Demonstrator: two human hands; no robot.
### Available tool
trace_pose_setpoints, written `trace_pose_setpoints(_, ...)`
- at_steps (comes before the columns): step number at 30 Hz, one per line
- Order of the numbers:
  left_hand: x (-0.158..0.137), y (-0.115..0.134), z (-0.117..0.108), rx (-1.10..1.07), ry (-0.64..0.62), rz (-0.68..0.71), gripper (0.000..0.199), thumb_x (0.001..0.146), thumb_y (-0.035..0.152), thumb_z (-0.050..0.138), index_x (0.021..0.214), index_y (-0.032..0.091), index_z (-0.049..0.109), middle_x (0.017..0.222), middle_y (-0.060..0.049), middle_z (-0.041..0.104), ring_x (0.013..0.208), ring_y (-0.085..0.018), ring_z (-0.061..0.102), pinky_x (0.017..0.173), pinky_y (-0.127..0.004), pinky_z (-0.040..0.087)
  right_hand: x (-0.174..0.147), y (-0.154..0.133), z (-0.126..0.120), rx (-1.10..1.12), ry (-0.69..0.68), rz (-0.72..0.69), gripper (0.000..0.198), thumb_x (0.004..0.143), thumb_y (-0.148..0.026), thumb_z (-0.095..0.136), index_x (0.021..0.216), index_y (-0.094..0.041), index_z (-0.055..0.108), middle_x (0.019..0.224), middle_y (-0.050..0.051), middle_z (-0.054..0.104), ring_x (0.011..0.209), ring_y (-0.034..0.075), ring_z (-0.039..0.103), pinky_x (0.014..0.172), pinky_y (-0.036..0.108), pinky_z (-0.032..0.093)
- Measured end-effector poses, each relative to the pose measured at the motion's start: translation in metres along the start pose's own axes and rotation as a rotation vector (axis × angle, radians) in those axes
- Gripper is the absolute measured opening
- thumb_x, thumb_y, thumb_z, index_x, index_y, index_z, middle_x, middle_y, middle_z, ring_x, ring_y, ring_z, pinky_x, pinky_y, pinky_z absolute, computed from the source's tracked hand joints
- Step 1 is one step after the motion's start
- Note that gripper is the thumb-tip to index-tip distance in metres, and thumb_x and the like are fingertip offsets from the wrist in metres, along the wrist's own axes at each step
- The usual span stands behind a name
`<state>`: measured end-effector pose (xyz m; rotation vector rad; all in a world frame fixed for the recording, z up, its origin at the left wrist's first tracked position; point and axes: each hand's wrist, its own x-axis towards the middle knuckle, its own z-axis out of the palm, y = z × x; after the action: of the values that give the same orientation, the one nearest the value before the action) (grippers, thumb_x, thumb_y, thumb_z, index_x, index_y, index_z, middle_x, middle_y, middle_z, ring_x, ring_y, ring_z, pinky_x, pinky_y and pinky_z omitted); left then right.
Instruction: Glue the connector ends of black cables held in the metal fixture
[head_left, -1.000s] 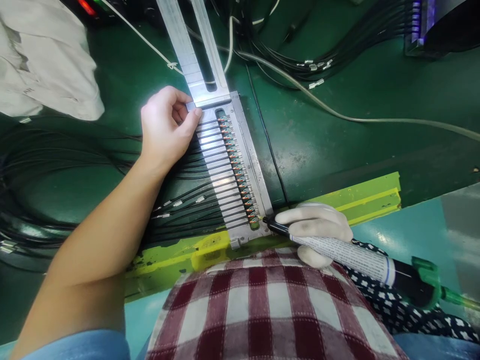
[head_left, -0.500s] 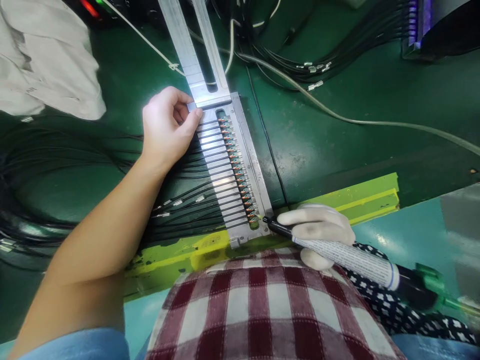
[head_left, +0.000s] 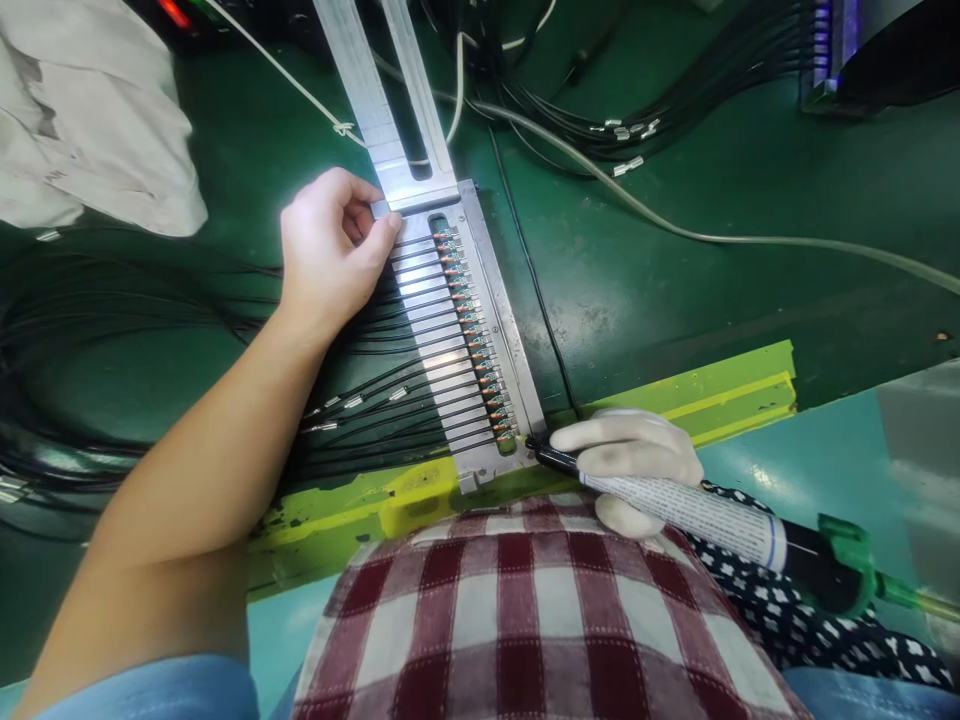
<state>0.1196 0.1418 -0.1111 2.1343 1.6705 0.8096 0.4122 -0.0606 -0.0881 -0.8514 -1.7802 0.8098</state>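
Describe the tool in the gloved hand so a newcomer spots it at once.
Start at the long metal fixture lying on the green bench, with its row of small copper-coloured parts. At its near end, the gloved right hand holds a syringe-like dispenser. It alone has a white printed barrel, a black tip at the row's last part and a green fitting at its back.

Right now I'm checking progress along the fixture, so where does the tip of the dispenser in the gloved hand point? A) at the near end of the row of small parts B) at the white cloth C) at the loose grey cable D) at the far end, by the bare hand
A: the right hand holds the dispenser with its black tip at the near end of the metal fixture; the left hand pinches the far end.
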Motion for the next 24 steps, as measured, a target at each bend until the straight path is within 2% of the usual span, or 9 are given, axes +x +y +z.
trace_pose_setpoints(4,-0.0002,-0.0002,-0.0003,0.002,0.0,0.002,0.034,0.085,0.041,0.066,0.094,0.008,0.063,0.071,0.005,0.047,0.063,-0.005,0.048,0.078,-0.032,0.053,-0.0007,-0.0003,0.0007,0.0,0.018,0.006,0.022,0.079,-0.017,0.065,0.1,-0.021,0.067,0.104,0.008,0.075,0.08,0.019,0.073,0.069,0.032,0.061)
trace_pose_setpoints(9,-0.0005,0.0005,-0.0006,0.006,0.002,0.02,0.042,0.086,0.05,0.063,0.094,0.008,0.062,0.071,0.005,0.046,0.062,-0.005,0.047,0.077,-0.032,0.054,-0.0011,0.0012,-0.0001,0.026,-0.017,0.003,0.02,0.08,-0.02,0.065,0.1,-0.02,0.068,0.105,0.009,0.075,0.078,0.019,0.072,0.066,0.032,0.059)
trace_pose_setpoints(13,-0.0007,0.0004,-0.0002,0.0,0.014,0.019,0.038,0.084,0.045,0.064,0.093,0.008,0.063,0.07,0.005,0.048,0.06,-0.004,0.044,0.073,-0.029,0.053,-0.0017,0.0017,-0.0006,0.051,-0.021,-0.002,0.018,0.078,-0.018,0.065,0.096,-0.019,0.068,0.105,0.009,0.075,0.073,0.019,0.071,0.061,0.031,0.057)
trace_pose_setpoints(19,-0.0011,-0.0007,0.0001,-0.005,0.022,0.019,0.031,0.083,0.037,0.065,0.093,0.008,0.063,0.07,0.005,0.048,0.061,-0.004,0.044,0.074,-0.03,0.053,-0.002,0.0006,0.0001,0.056,-0.017,0.017,0.019,0.075,-0.015,0.064,0.093,-0.021,0.068,0.104,0.008,0.076,0.07,0.018,0.07,0.059,0.03,0.055)
trace_pose_setpoints(24,-0.001,-0.0007,-0.0004,-0.007,0.017,0.012,0.03,0.083,0.038,0.065,0.092,0.009,0.063,0.07,0.005,0.049,0.061,-0.005,0.046,0.074,-0.03,0.053,-0.0019,0.0003,0.0008,0.038,-0.006,0.012,0.017,0.077,-0.017,0.063,0.093,-0.021,0.068,0.103,0.007,0.076,0.071,0.018,0.07,0.061,0.03,0.056)
